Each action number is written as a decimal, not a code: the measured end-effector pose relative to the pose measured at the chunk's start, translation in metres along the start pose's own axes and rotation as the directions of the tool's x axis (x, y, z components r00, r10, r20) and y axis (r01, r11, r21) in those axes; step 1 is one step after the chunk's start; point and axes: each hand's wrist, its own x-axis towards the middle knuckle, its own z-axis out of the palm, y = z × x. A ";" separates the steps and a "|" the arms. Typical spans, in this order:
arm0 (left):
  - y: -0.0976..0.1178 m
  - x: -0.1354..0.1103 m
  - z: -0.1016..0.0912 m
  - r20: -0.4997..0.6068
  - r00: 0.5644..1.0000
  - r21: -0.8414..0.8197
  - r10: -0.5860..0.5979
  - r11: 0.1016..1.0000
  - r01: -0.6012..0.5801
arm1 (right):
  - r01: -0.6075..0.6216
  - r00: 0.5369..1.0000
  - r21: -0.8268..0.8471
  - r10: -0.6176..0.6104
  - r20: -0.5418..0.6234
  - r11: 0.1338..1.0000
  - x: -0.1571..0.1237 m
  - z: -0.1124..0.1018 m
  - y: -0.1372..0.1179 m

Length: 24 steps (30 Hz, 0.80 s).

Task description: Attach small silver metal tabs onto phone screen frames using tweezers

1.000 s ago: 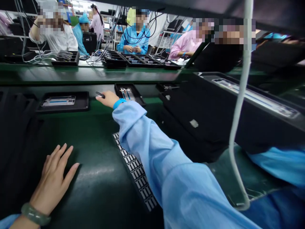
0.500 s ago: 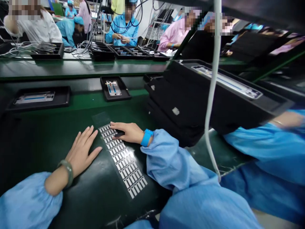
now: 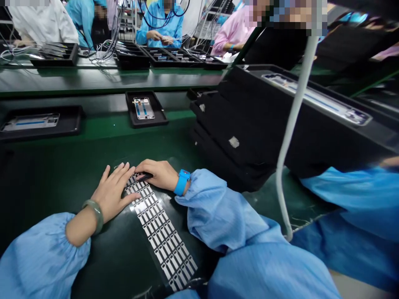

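My right hand [image 3: 154, 174] is shut on a slim black tool [image 3: 145, 177], probably tweezers, whose tip rests at the top of a long sheet of small white-and-silver strips [image 3: 160, 236]. That sheet lies on the dark green mat [image 3: 106, 265]. My left hand [image 3: 114, 193] lies flat with spread fingers, its fingertips at the sheet's upper end and holding nothing. A jade-green bangle [image 3: 95, 216] circles my left wrist, and a blue wristband [image 3: 181, 182] circles my right.
A black tray [image 3: 131, 110] holds a phone frame [image 3: 143, 109] just beyond my hands. Another black tray [image 3: 40, 132] sits to the left. A stack of black trays [image 3: 237, 141] and a white cable [image 3: 288, 158] stand to the right. Co-workers in smocks sit beyond.
My right hand has come back from the tray at the far side to the sheet's top. My left hand has slid up against the sheet. The view has tilted slightly.
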 end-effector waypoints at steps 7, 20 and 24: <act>0.003 -0.002 0.000 -0.023 1.000 -0.127 -0.020 0.992 0.017 | 0.030 0.999 0.050 -0.032 0.037 0.998 -0.004 -0.009 -0.004; 0.014 -0.007 -0.018 -0.008 0.935 -0.739 -0.354 0.632 0.233 | -0.110 0.958 0.576 0.242 -0.156 0.810 0.001 -0.002 -0.026; 0.015 -0.008 -0.019 0.059 0.906 -0.845 -0.420 0.462 0.269 | -0.220 0.911 0.689 0.399 -0.108 0.691 0.003 0.002 -0.038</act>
